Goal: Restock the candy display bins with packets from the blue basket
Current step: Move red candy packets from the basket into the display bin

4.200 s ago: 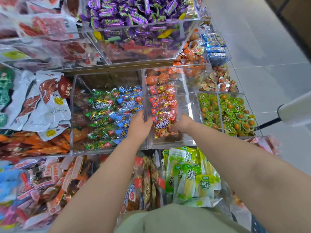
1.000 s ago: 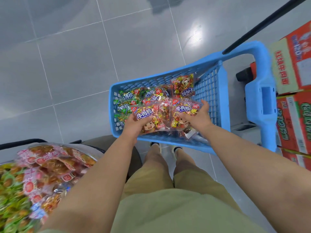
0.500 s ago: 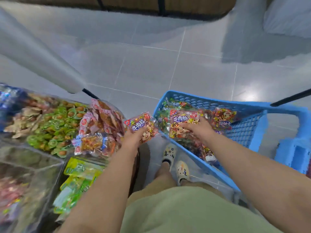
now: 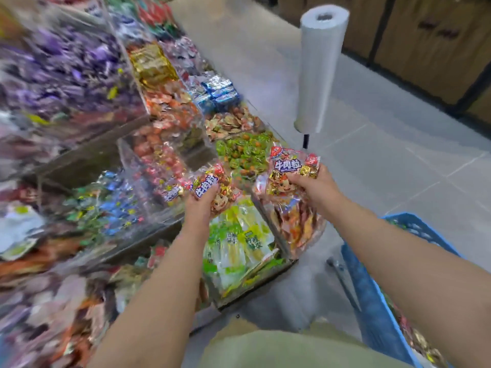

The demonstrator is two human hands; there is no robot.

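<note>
My left hand (image 4: 199, 208) grips a red candy packet (image 4: 215, 185) just in front of the clear display bin (image 4: 159, 166) that holds the same red packets. To the right, my right hand (image 4: 314, 188) holds another red packet (image 4: 288, 171) above the bins at the display's end. The blue basket (image 4: 372, 282) stands at the lower right behind my right forearm, with some packets still visible inside. The view is blurred on the left.
Clear bins with purple, orange, green and blue-green sweets fill the left side. Yellow-green packs (image 4: 239, 245) lie in a low bin under my hands. A roll of plastic bags (image 4: 320, 67) stands on a pole to the right. Grey tiled floor lies beyond.
Both hands lifted packets out of the blue basket and swung left to the display. The view turned from the basket back to the bins.
</note>
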